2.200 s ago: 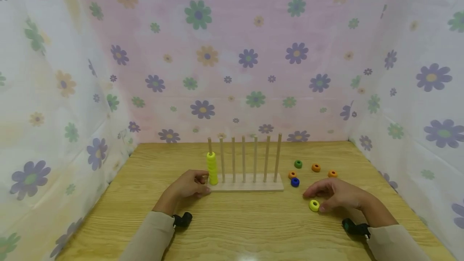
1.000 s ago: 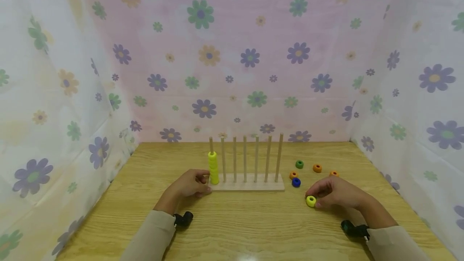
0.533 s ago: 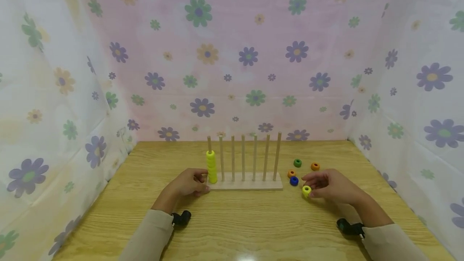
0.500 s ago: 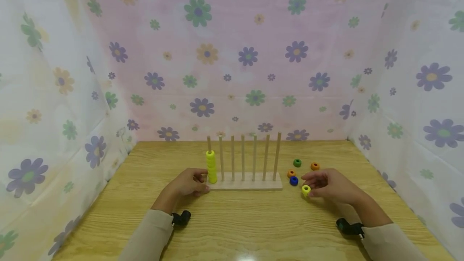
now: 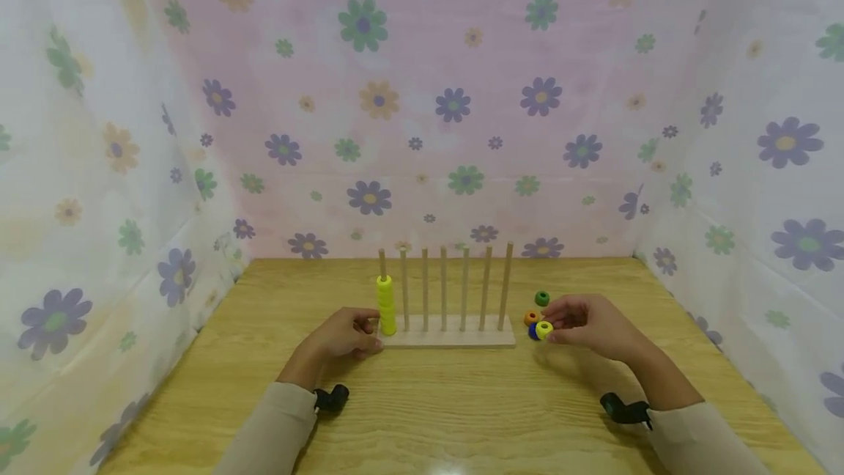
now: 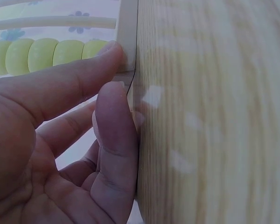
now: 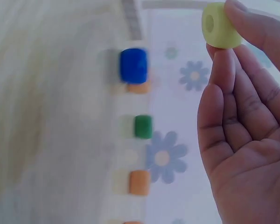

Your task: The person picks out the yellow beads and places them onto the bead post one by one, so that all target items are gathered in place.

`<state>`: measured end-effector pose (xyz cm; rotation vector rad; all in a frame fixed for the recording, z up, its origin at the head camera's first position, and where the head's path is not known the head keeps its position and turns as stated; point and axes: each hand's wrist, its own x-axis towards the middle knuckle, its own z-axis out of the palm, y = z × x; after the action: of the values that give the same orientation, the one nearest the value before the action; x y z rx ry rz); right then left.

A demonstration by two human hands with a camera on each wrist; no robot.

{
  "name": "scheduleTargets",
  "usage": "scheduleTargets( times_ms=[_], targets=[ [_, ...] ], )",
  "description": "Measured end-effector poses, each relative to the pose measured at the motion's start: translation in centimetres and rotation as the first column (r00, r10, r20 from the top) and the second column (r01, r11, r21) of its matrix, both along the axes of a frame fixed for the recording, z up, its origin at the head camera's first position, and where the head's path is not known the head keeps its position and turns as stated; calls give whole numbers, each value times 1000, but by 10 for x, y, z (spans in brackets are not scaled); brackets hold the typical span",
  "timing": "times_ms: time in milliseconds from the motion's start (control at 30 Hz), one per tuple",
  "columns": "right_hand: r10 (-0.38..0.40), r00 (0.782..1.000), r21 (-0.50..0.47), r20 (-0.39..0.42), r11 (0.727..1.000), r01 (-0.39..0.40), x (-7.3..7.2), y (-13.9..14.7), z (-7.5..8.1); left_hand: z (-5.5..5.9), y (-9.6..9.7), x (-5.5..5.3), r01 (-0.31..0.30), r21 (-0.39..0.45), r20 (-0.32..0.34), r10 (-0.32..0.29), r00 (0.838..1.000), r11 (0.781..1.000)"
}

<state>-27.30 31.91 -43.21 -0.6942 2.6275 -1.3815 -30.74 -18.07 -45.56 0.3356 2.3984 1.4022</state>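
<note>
My left hand (image 5: pixel 339 334) holds the left end of a wooden peg rack (image 5: pixel 448 339), index finger toward the back and thumb at the front corner. A stack of yellow beads (image 5: pixel 385 308) sits on the leftmost peg, close to the index finger; the other pegs carry nothing. Raised off the table, a single yellow bead (image 7: pixel 224 35) is pinched between the thumb and fingers of my right hand (image 5: pixel 593 328). In the head view that bead partly covers the blue bead (image 5: pixel 532 330), right of the rack.
Beside the blue bead lie an orange bead (image 5: pixel 531 317) and a green bead (image 5: pixel 542 298). More orange beads (image 7: pixel 139 182) show in the right wrist view; my right hand hides them from the head camera. Flowered cloth (image 5: pixel 422 130) encloses the wooden table (image 5: pixel 422 402).
My right hand has picked up the yellow bead from the table and carried it left and away from me, toward the blue bead. The left hand stays at the rack's end.
</note>
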Motion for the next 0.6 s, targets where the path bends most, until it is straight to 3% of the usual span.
scheduleTargets(
  times_ms=[267,600],
  targets=[
    [-62,993,2,-97,998,62,0,-14,20,0,2,0,-12,-17,-1,12,1000,1000],
    [2,987,3,-158,1000,-2,1,-42,41,0,1,1,-12,-6,-6,12,1000,1000]
  ],
)
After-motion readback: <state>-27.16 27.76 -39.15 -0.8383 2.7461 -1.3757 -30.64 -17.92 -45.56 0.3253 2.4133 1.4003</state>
